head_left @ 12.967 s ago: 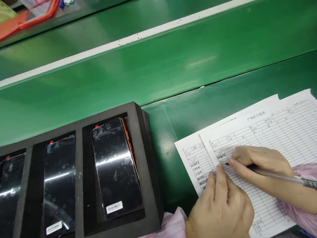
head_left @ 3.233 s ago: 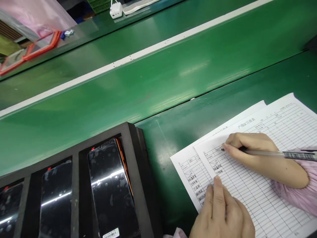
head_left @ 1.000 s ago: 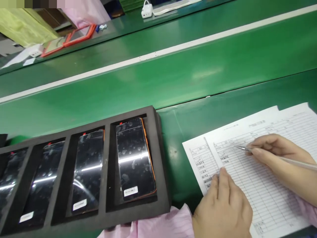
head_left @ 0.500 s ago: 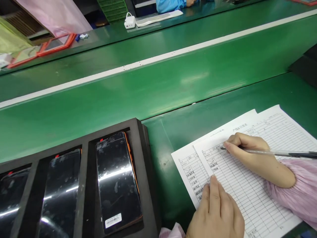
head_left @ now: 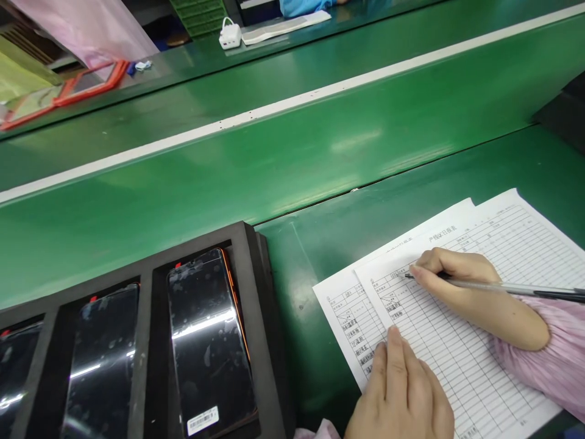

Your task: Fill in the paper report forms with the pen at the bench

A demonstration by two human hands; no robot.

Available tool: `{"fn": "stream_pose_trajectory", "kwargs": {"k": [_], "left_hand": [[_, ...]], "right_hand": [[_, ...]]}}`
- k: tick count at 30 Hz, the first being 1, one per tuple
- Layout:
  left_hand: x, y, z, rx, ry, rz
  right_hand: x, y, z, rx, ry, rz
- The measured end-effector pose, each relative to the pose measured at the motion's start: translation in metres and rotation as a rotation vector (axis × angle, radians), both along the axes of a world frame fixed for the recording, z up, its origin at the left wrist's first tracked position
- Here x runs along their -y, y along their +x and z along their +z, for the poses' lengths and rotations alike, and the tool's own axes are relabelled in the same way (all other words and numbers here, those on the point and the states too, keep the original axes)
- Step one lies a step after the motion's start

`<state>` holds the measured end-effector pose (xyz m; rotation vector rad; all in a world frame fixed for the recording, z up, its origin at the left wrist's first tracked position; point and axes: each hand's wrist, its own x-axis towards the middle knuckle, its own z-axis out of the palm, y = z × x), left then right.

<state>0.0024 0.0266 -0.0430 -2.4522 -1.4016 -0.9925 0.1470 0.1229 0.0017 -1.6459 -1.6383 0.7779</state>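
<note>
My right hand [head_left: 461, 281] grips a clear pen [head_left: 503, 288] with its tip on the upper left rows of a printed form [head_left: 512, 244] lying on the green table. A second sheet [head_left: 338, 305] sticks out beneath it on the left. My left hand [head_left: 402, 396] lies flat with fingers together, pressing the lower left part of the sheets. Both wrists wear pink sleeves.
A black foam tray [head_left: 249, 268] at the lower left holds dark phones [head_left: 208, 335] in separate slots. A green conveyor belt [head_left: 274, 152] with a white stripe runs behind. Farther back are orange-framed items [head_left: 86, 82], a white charger [head_left: 230, 35] and a blue sleeve [head_left: 301, 5].
The view swung left and back again. My right hand moved the pen tip up to the top rows of the form. My left hand has kept pressing the sheets.
</note>
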Motion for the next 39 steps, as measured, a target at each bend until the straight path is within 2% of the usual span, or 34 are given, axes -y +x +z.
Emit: {"fn": "stream_pose_trajectory", "kwargs": {"k": [3, 6, 10, 14, 17, 22, 27, 32, 39], "left_hand": [[0.001, 0.0, -0.001, -0.005, 0.008, -0.002], [0.001, -0.004, 0.001, -0.042, -0.005, -0.024], [-0.004, -0.014, 0.013, -0.168, -0.047, -0.136], [-0.007, -0.022, 0.025, -0.257, -0.101, -0.193], [-0.008, -0.026, 0.032, -0.309, -0.142, -0.192], [-0.009, -0.031, 0.04, -0.404, -0.164, -0.253], [-0.005, -0.032, 0.041, -0.401, -0.174, -0.223], [0.0, -0.03, 0.04, -0.454, -0.214, -0.217], [0.003, -0.028, 0.037, -0.46, -0.205, -0.196]], "right_hand": [[0.0, 0.0, 0.002, -0.008, -0.011, 0.017], [0.0, 0.0, 0.008, 0.009, -0.014, -0.052], [0.006, 0.001, 0.018, 0.023, 0.025, -0.177], [0.027, 0.002, 0.024, -0.014, -0.026, -0.146], [0.045, 0.002, 0.021, -0.056, -0.082, -0.061], [0.054, -0.005, 0.011, -0.047, -0.181, -0.155], [0.047, -0.01, 0.014, -0.094, -0.09, -0.164], [0.048, -0.006, 0.016, -0.056, -0.087, -0.163], [0.049, -0.008, 0.012, 0.003, -0.051, -0.08]]}}
